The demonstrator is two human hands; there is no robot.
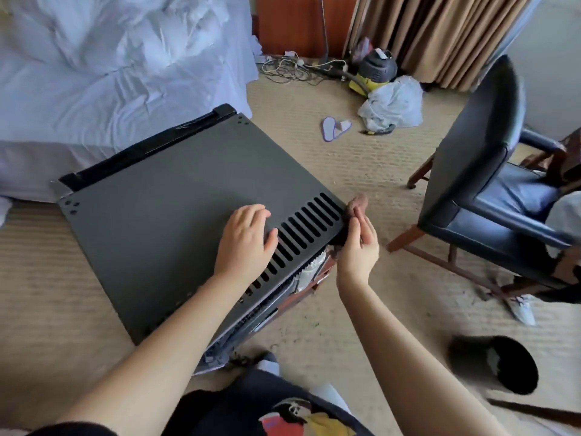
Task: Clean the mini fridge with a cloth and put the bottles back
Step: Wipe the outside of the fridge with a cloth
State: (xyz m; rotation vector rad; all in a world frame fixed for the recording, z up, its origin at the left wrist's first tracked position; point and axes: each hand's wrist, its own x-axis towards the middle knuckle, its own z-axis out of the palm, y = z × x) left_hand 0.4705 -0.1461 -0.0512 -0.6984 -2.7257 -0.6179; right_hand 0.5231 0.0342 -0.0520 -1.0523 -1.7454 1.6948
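Beside the flat left hand (248,237) on the mini fridge (157,215), the right hand (358,247) pinched the cloth (356,204); wiping seemed underway, bottles unseen.

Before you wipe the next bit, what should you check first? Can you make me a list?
1. Cloth in hand: ok. The right hand grips the brown cloth.
2. Fridge held steady: ok. The left hand rests on top of the mini fridge.
3. Cloth at the work spot: ok. It is at the fridge's corner, beside the vent slots.
4. Room to move: ok. The blue armchair stands apart from the fridge.
5. Bottles ready to go back: cannot tell, none in view.
6. Fridge unplugged: cannot tell, its cord is not visible.
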